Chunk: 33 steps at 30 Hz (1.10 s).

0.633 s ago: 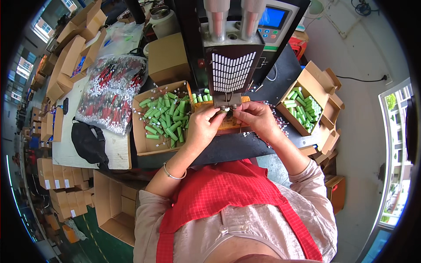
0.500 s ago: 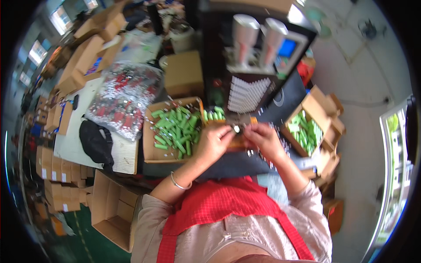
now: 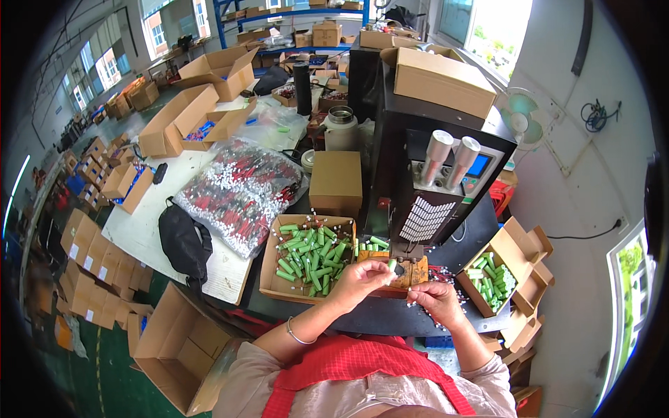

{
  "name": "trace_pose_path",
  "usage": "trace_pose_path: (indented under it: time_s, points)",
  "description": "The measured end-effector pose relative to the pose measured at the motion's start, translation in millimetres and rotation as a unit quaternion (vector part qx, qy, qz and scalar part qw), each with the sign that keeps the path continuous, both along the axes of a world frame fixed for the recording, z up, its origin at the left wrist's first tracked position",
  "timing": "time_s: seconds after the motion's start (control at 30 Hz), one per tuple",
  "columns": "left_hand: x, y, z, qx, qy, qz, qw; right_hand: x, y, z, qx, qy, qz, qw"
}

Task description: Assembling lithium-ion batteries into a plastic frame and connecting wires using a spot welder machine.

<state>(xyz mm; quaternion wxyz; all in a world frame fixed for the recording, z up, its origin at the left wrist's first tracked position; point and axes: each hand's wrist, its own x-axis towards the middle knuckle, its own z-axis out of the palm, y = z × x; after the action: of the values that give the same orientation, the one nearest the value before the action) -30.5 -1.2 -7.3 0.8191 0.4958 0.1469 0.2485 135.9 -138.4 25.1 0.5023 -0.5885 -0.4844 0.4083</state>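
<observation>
My left hand [image 3: 364,280] is closed, pinching a green cylindrical battery cell [image 3: 392,265] whose pale end shows past the fingertips. The fingers of my right hand [image 3: 437,301] pinch a small white plug [image 3: 410,293], with what looks like a thin wire lead, partly hidden by the fingers. Both hands are at the front of a yellow-orange block [image 3: 414,273] at the foot of a black machine [image 3: 397,150] with two silver cylinders. An open cardboard box [image 3: 266,276] of green cells with leads sits just left of my left hand. More green cells [image 3: 377,243] lie behind it.
Right of my right hand stands another carton [image 3: 518,296] of green cells. Loose red-and-white leads [image 3: 446,313] lie on the black worktop [image 3: 411,322]. A clear bag [image 3: 244,191] of wire leads and a black pouch [image 3: 182,240] rest on the white table; a large carton [image 3: 162,341] stands lower left.
The view has tilted upward, showing more of the room. My hands, close together before, are now farther apart, with the right one lower and to the right.
</observation>
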Motion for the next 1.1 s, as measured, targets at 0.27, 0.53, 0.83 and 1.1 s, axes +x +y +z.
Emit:
trace_pose_path:
  time_s: [0.27,0.53,0.83,1.1]
  points:
    - [13.6,8.8,-3.5,0.069,0.044,0.095,0.992,-2.0,16.5,-7.5,0.038,-0.108,-0.130,0.985]
    - [31.1,17.6,-7.9,0.395,0.122,0.183,0.892,3.3,38.4,-8.7,-0.049,0.033,-0.115,0.992]
    - [29.3,7.4,-0.9,0.431,0.101,0.192,0.876,-3.3,42.2,-10.2,-0.042,0.005,-0.118,0.992]
    - [30.1,8.3,-1.5,0.436,0.143,0.182,0.870,-6.9,41.8,-9.6,0.017,-0.023,-0.132,0.991]
